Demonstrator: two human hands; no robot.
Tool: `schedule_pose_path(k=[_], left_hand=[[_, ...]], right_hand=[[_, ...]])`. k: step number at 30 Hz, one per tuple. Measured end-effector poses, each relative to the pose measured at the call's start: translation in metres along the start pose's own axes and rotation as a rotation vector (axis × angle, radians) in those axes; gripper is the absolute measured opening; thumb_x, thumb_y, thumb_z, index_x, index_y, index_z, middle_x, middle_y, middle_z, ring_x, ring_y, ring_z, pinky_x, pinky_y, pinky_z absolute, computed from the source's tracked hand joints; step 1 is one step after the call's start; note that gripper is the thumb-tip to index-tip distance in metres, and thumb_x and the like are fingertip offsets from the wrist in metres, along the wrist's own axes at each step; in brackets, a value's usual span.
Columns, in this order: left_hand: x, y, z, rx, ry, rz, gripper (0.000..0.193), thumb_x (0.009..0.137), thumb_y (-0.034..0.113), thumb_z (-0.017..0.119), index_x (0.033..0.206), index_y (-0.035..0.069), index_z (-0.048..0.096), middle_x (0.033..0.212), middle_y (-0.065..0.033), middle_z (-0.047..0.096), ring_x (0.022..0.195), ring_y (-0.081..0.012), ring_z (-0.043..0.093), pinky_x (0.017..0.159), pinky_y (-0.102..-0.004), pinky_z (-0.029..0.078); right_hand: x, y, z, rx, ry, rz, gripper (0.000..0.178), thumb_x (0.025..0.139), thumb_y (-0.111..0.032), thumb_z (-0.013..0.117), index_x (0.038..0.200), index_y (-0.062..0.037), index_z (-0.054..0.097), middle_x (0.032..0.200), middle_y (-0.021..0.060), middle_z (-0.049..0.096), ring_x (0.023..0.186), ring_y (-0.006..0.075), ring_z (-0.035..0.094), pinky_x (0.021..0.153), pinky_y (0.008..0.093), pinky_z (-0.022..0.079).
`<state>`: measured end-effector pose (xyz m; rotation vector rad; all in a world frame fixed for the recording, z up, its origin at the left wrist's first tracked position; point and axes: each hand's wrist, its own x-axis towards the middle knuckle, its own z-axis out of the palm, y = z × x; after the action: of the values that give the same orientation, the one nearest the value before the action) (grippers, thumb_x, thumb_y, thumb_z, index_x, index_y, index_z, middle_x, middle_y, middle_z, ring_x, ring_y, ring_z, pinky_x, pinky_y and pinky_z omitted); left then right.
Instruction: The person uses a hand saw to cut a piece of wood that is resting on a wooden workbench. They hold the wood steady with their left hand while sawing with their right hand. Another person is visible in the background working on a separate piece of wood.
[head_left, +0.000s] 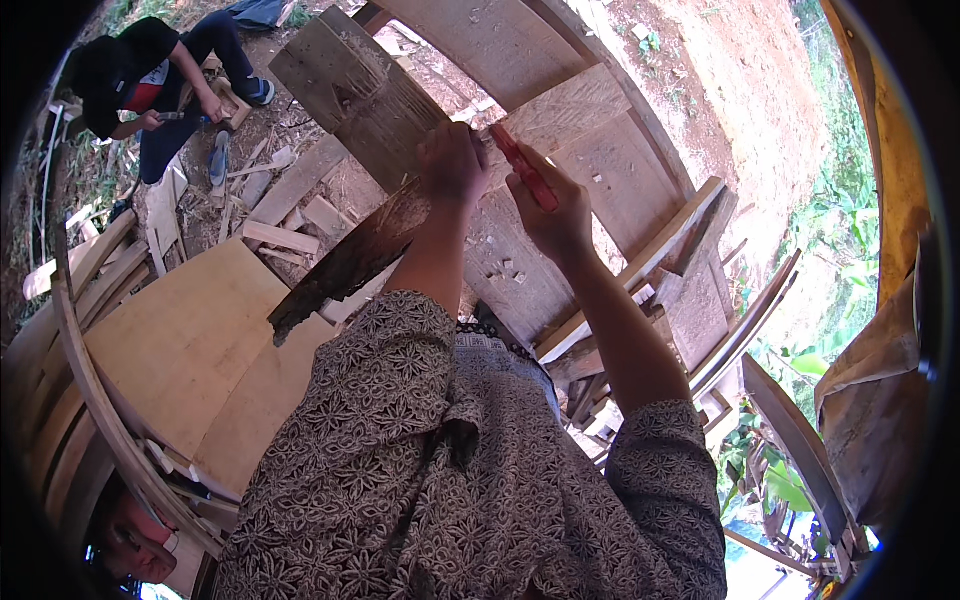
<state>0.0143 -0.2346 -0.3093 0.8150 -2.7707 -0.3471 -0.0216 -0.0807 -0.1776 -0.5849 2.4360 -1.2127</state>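
Head view: the right hand is clamped on a red elongated handle; the left hand, apart, curls near a weathered brown wooden plank, grip indeterminable.

Way through at top centre, over bare board. Centre: tight gap between left hand and right hand, red handle intruding. Dark plank obstructs left of centre; beam right of centre. Co-worker upper left, well apart.
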Motion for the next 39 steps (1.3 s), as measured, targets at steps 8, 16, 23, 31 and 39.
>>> schedule_pose_path(k=[8, 16, 23, 31, 39], left_hand=[[-0.005, 0.002, -0.003, 0.015, 0.073, -0.003, 0.017, 0.098, 0.027, 0.056, 0.100, 0.010, 0.059, 0.101, -0.0117, 0.061, 0.100, -0.0323, 0.061, 0.086, -0.0515, 0.046], [-0.003, 0.002, -0.006, -0.027, -0.023, -0.037, 0.022, 0.099, 0.028, 0.053, 0.104, 0.008, 0.060, 0.107, -0.0129, 0.063, 0.105, -0.0325, 0.061, 0.090, -0.0521, 0.045], [0.000, -0.006, 0.007, -0.079, 0.042, -0.009, 0.020, 0.099, 0.027, 0.054, 0.101, 0.008, 0.058, 0.103, -0.0140, 0.062, 0.102, -0.0341, 0.061, 0.089, -0.0530, 0.045], [-0.004, 0.000, -0.006, -0.058, -0.020, -0.023, 0.019, 0.098, 0.028, 0.056, 0.100, 0.010, 0.056, 0.101, -0.0116, 0.060, 0.101, -0.0317, 0.059, 0.088, -0.0513, 0.044], [-0.010, 0.002, -0.016, -0.056, -0.056, -0.032, 0.019, 0.099, 0.027, 0.056, 0.100, 0.009, 0.059, 0.103, -0.0136, 0.061, 0.101, -0.0333, 0.060, 0.087, -0.0518, 0.045]], right_hand=[[-0.039, 0.080, -0.006, 0.179, -0.076, 0.010, 0.054, 0.095, -0.027, 0.076, 0.145, -0.0178, 0.059, 0.133, 0.0135, 0.069, 0.120, 0.0258, 0.069, 0.101, 0.0376, 0.053], [-0.096, 0.058, -0.057, 0.410, -0.024, -0.088, 0.048, 0.099, 0.000, 0.065, 0.146, -0.0024, 0.054, 0.138, 0.0143, 0.066, 0.131, 0.0240, 0.061, 0.110, 0.0350, 0.047], [-0.146, -0.056, -0.172, 0.008, -0.225, 0.034, 0.053, 0.095, 0.013, 0.056, 0.147, 0.0016, 0.050, 0.140, 0.0163, 0.065, 0.134, 0.0228, 0.059, 0.108, 0.0328, 0.047], [-0.081, -0.091, -0.127, -0.028, -0.208, 0.041, 0.049, 0.093, 0.009, 0.062, 0.141, 0.0001, 0.057, 0.127, 0.0178, 0.072, 0.116, 0.0194, 0.070, 0.093, 0.0285, 0.053], [-0.046, -0.055, -0.032, -0.020, 0.021, 0.018, 0.042, 0.091, -0.008, 0.073, 0.132, -0.0031, 0.067, 0.104, 0.0180, 0.078, 0.096, 0.0250, 0.077, 0.082, 0.0324, 0.058]])
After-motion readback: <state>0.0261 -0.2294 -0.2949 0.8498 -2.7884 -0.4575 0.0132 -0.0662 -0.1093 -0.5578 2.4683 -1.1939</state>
